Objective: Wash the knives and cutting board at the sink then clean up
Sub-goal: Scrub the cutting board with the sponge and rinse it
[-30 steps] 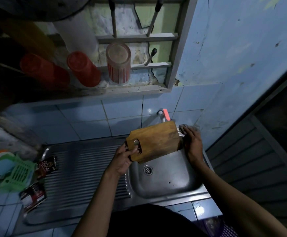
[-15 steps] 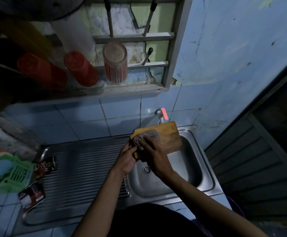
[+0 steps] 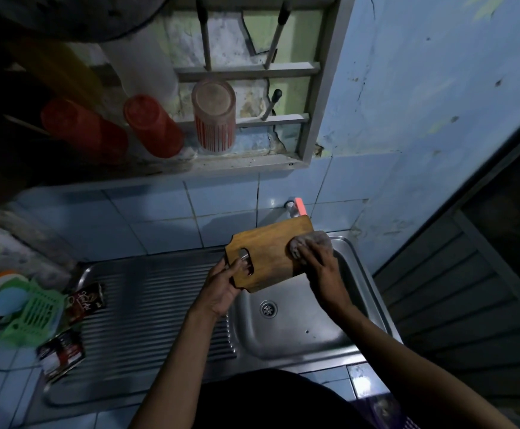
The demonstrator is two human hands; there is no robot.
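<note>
left hand (image 3: pixel 221 289) grips the wooden cutting board (image 3: pixel 268 255) by its handle end, fingers poking through the cutout slot. right hand (image 3: pixel 320 267) presses a greyish scrub pad (image 3: pixel 309 241) flat on the board's far right edge, fingers mostly straight. board's tilted up over the steel sink (image 3: pixel 360 274) basin, right under the tap (image 3: pixel 295 207). it's brown, rounded corners. ribbed drainboard (image 3: pixel 147 308) to the left, blue tile wall behind, red cups (image 3: pixel 150 125) on a ledge above.

Two bare forearms, no sleeves or jewellery in sight, above a dark garment (image 3: pixel 277 400) at the torso.
</note>
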